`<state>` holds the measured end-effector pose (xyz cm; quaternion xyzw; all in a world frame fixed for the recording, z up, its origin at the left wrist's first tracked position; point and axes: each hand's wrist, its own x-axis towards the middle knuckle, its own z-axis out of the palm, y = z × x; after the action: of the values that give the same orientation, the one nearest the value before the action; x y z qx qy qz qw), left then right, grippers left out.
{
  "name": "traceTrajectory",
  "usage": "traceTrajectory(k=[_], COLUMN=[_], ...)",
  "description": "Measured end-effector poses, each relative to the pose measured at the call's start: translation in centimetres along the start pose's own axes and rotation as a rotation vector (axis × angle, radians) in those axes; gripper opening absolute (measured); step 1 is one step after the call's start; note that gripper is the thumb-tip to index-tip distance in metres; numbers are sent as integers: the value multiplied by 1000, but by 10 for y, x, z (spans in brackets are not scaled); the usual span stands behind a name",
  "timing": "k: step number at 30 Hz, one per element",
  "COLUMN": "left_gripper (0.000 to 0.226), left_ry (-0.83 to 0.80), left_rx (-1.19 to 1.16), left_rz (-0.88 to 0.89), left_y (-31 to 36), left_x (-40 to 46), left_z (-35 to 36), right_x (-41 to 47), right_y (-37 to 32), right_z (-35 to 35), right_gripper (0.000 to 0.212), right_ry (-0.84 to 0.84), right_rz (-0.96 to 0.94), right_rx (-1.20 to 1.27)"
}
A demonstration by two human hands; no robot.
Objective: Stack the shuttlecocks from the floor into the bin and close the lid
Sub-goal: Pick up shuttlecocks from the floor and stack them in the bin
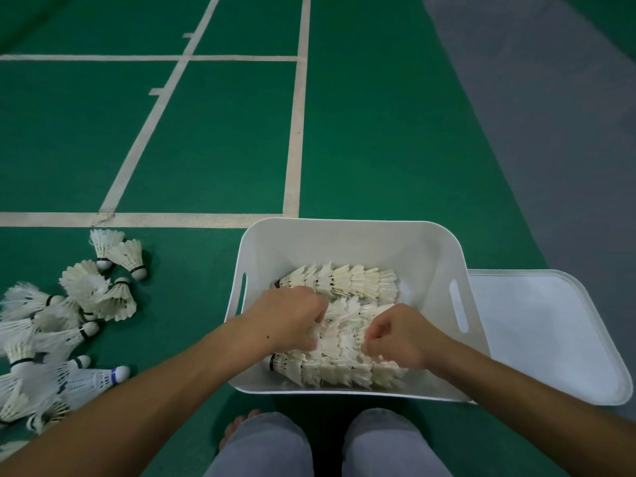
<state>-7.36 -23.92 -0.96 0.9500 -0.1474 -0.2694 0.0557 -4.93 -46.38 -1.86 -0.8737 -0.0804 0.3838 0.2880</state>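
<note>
A white bin (347,235) stands on the green floor right in front of my knees. Inside lie rows of nested white shuttlecocks (347,280), cork ends to the left. Both hands are down in the bin on the middle row (344,325). My left hand (292,315) grips that row at its left end, fingers curled into the feathers. My right hand (399,335) pinches its right part. A loose pile of shuttlecocks (69,321) lies on the floor at the left. The white lid (543,332) lies flat on the floor, right of the bin.
White court lines (137,220) cross the green floor beyond the pile and bin. A grey floor strip (550,132) runs along the right. My knees in grey trousers (378,445) and a bare foot (237,428) are at the bottom edge.
</note>
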Motion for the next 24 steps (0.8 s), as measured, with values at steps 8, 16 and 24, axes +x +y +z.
traceTrajectory(k=[8,16,24], left_gripper=[48,29,7], left_ry=[39,317,836], left_rx=[-34,-274,-625], left_rz=[-52,8,-125], left_y=[3,-5,-43], left_x=[2,-41,-110], left_z=[1,-28,-31], right_x=[-9,-28,-15], right_y=[-3,-33,-122], right_z=[-12,-29,-11], right_gripper=[4,8,15], right_ry=[39,344,421], right_rz=[28,-229,-622], right_rx=[93,-76,-244])
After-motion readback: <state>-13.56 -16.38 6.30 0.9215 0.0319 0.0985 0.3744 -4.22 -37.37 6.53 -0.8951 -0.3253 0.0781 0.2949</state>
